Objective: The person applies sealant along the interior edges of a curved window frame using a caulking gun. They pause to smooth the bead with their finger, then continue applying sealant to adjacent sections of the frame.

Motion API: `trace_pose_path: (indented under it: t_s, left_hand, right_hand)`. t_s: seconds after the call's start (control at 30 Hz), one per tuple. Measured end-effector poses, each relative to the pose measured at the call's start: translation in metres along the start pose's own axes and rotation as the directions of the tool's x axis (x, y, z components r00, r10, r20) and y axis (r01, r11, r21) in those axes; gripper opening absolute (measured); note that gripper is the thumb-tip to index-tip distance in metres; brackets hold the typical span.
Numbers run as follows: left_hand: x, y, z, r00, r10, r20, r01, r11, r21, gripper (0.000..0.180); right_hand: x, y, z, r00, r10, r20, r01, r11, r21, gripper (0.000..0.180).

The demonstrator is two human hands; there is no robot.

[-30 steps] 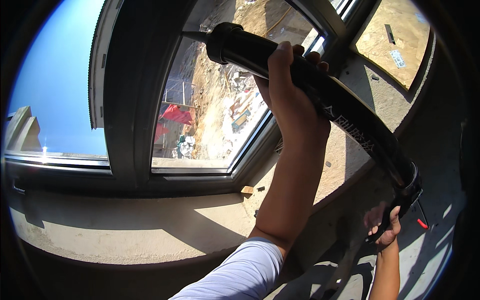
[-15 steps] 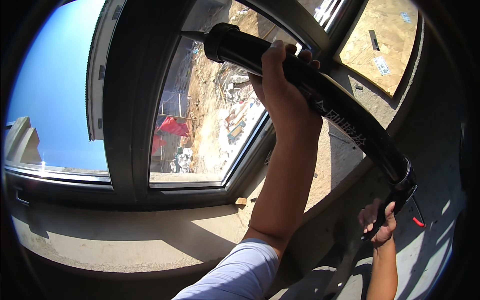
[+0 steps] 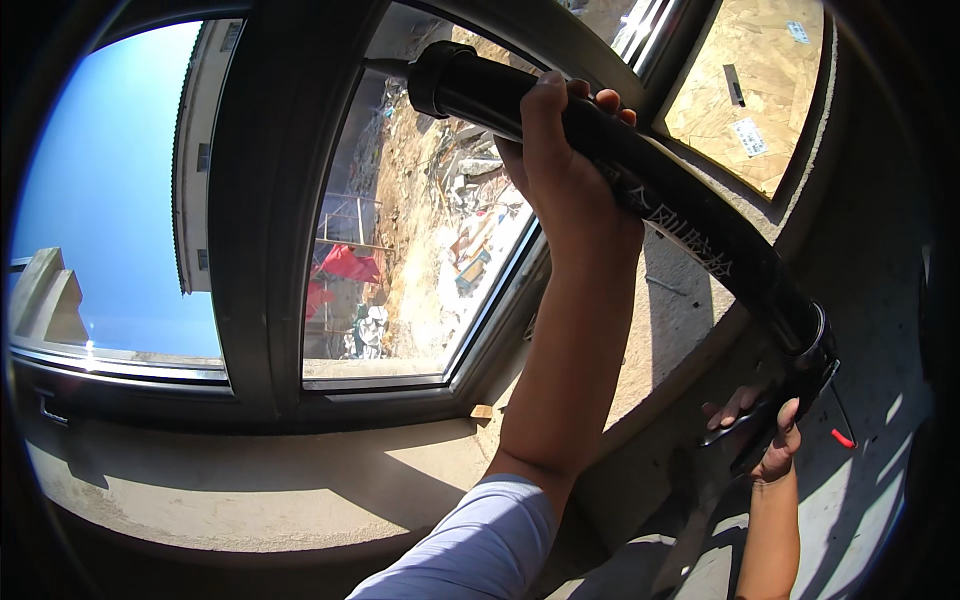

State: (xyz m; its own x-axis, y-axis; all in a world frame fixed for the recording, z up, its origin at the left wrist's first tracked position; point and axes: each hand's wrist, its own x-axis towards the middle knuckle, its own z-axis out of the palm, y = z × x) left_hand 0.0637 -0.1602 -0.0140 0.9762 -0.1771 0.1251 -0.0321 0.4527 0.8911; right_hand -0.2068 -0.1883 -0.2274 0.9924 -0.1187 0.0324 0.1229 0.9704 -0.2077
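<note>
Item 1: caulking gun (image 3: 640,190), long black tube type, held high across the upper right of the view. Its capped front end with a thin nozzle sits at the far top centre, against the window frame (image 3: 280,200); its rear end drops toward the right, ending in a metal ring and handle.

Item 2: left hand (image 3: 560,160), fingers clenched around the tube near its front end, thumb on the near side, fingertips showing over the top. The forearm rises from the lower centre, in a pale sleeve (image 3: 480,550).

Item 3: right hand (image 3: 765,430), low on the right, fingers curled around the gun's handle and trigger (image 3: 740,425) at the rear end. How hard the trigger is pressed cannot be told.

Item 4: window, dark-framed, 2 panes. The left pane shows blue sky and a pale building; the right pane looks down on rubble and red cloth (image 3: 345,265) on the ground outside.

Item 5: concrete sill (image 3: 300,480), bare, running along the near side under the frame, part sunlit, part shaded. A small wooden block (image 3: 482,411) lies at the frame's lower corner.

Item 6: chipboard panel (image 3: 760,80), far upper right, set in another dark frame.

Item 7: small red piece (image 3: 843,438), just right of the right hand.
</note>
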Motion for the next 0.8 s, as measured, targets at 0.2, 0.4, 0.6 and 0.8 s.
trace_pose_path:
  t_s: [0.2, 0.4, 0.6, 0.8]
  left_hand:
    - [0.005, -0.006, 0.010, 1.000, 0.012, 0.006, -0.012, 1.000, -0.021, 0.034]
    - [0.013, -0.012, 0.018, 0.998, 0.040, 0.045, -0.039, 0.999, -0.014, 0.033]
    - [0.020, -0.016, 0.023, 0.994, 0.050, 0.096, -0.054, 0.998, 0.045, 0.032]
    - [0.021, -0.009, 0.028, 0.992, 0.032, 0.123, -0.047, 0.992, 0.118, 0.036]
  right_hand:
    - [0.005, -0.008, -0.007, 0.999, 0.006, -0.034, -0.006, 1.000, 0.002, 0.071]
    - [0.011, -0.014, -0.004, 0.997, 0.014, -0.072, -0.012, 1.000, 0.027, 0.070]
    - [0.013, -0.012, -0.001, 0.995, 0.008, -0.095, -0.001, 0.997, 0.081, 0.068]
    - [0.009, 0.000, 0.022, 0.992, -0.004, -0.127, 0.029, 0.980, 0.198, 0.068]
